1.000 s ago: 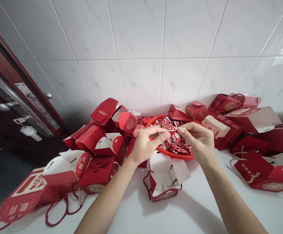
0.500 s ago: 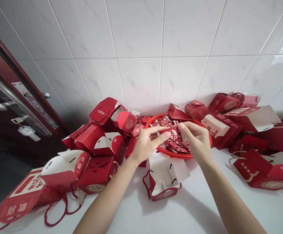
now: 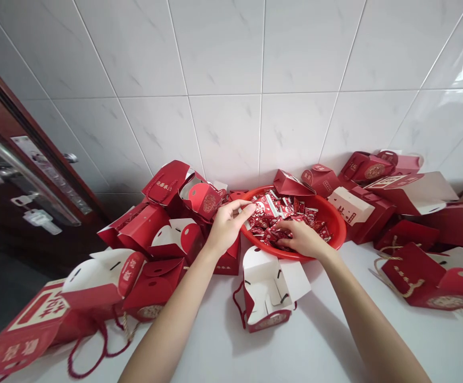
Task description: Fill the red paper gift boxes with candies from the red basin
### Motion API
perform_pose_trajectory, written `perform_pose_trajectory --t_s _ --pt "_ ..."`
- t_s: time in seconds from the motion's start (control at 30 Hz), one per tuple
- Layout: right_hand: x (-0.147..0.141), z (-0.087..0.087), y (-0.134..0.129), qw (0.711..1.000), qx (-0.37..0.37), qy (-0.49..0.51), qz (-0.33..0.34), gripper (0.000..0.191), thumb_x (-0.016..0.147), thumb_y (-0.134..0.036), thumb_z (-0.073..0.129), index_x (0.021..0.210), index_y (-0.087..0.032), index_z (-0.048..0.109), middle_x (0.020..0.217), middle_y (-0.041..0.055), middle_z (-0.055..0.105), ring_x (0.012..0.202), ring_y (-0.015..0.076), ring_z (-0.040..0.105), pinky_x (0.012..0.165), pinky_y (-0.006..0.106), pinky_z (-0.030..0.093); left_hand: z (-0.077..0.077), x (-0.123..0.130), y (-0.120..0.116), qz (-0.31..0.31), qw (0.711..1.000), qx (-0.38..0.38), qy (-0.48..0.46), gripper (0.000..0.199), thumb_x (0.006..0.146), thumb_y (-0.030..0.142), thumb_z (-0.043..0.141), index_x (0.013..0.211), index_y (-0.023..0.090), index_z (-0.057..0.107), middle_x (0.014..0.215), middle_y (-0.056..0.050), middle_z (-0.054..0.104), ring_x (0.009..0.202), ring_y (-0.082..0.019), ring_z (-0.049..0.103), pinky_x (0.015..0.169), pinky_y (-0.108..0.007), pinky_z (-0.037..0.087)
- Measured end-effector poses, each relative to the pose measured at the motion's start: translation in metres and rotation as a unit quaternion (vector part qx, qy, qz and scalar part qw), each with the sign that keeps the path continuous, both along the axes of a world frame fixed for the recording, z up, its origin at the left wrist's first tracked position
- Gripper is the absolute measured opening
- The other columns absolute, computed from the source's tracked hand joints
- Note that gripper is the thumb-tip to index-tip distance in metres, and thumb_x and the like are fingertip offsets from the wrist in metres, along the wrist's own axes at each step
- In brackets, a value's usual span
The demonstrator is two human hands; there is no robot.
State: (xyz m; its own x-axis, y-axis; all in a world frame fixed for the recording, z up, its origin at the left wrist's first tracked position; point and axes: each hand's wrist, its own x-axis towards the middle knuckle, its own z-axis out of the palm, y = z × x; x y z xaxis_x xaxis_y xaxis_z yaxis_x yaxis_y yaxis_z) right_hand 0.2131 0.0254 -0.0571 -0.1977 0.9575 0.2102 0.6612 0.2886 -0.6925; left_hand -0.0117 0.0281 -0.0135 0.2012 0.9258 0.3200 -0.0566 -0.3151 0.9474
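Observation:
My left hand (image 3: 226,226) is closed, pinching a red candy packet (image 3: 264,207) with white print between thumb and fingers, over the left side of an orange-red plastic bowl (image 3: 338,234). Down among the wrapped candies (image 3: 315,217) in that bowl, my right hand (image 3: 301,238) has its fingers bent inward. Its fingertips are partly hidden, so whatever they grip does not show. In front of the bowl, an open red gift box (image 3: 266,295) with a white inside and dark red cord handles stands upright, with nothing visible in it.
Several red gift boxes crowd the left side, such as an open one (image 3: 99,276) with raised white flaps. More boxes (image 3: 435,279) line the right. Everything rests on a white table (image 3: 223,354) against a tiled wall (image 3: 223,138). A dark door (image 3: 19,207) with keys is at left.
My right hand has let go of the packet both hands held and moved down into the candies. My left hand keeps the packet and has shifted slightly left.

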Motion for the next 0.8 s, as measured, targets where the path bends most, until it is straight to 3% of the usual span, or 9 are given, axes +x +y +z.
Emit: perform_pose_trajectory --t_s 0.1,0.2,0.4,0.6,0.8 --pt "0.003 -0.001 0.003 1.0 0.012 0.014 -0.015 0.007 0.082 -0.025 0.064 0.079 -0.023 0.071 0.073 0.0025 0.07 0.072 0.0224 0.064 0.067 0.031 0.045 0.0 0.0 -0.001 -0.009 1.0 -0.013 -0.012 0.04 0.075 0.054 0.08 0.089 0.018 0.075 0.079 -0.001 0.07 0.073 -0.015 0.064 0.068 -0.026 0.052" --pt "0.009 0.0 0.005 0.999 0.019 0.046 -0.016 0.021 0.087 -0.036 0.057 0.075 -0.021 0.065 0.064 -0.0004 0.061 0.062 0.0186 0.055 0.06 0.03 0.043 0.001 0.0 -0.001 -0.018 1.0 -0.015 -0.019 0.042 0.073 0.054 0.082 0.094 0.018 0.076 0.083 -0.002 0.072 0.079 -0.017 0.066 0.073 -0.027 0.053" --pt "0.01 0.002 0.005 0.993 0.025 0.112 -0.015 0.029 0.086 -0.044 0.057 0.086 -0.018 0.068 0.073 0.0018 0.066 0.069 0.019 0.059 0.065 0.031 0.047 0.004 -0.001 -0.002 -0.006 1.0 -0.006 -0.014 0.04 0.074 0.054 0.081 0.091 0.019 0.075 0.074 0.0 0.067 0.073 -0.016 0.063 0.068 -0.027 0.051" --pt "0.013 -0.001 0.009 0.988 0.045 0.134 -0.057 0.033 0.084 -0.05 0.056 0.089 -0.018 0.066 0.073 0.002 0.064 0.069 0.0196 0.058 0.064 0.032 0.047 0.004 -0.003 -0.001 0.01 1.0 0.008 0.012 0.04 0.073 0.054 0.082 0.094 0.02 0.077 0.067 0.002 0.063 0.063 -0.014 0.058 0.063 -0.026 0.048" --pt "0.013 -0.006 0.012 0.99 0.057 0.107 -0.077 0.039 0.09 -0.049 0.05 0.106 -0.017 0.067 0.074 0.0022 0.066 0.069 0.0199 0.06 0.065 0.032 0.048 0.0 0.001 0.0 0.009 1.0 0.009 0.016 0.043 0.07 0.054 0.084 0.096 0.02 0.079 0.078 -0.002 0.071 0.074 -0.017 0.064 0.071 -0.028 0.051"
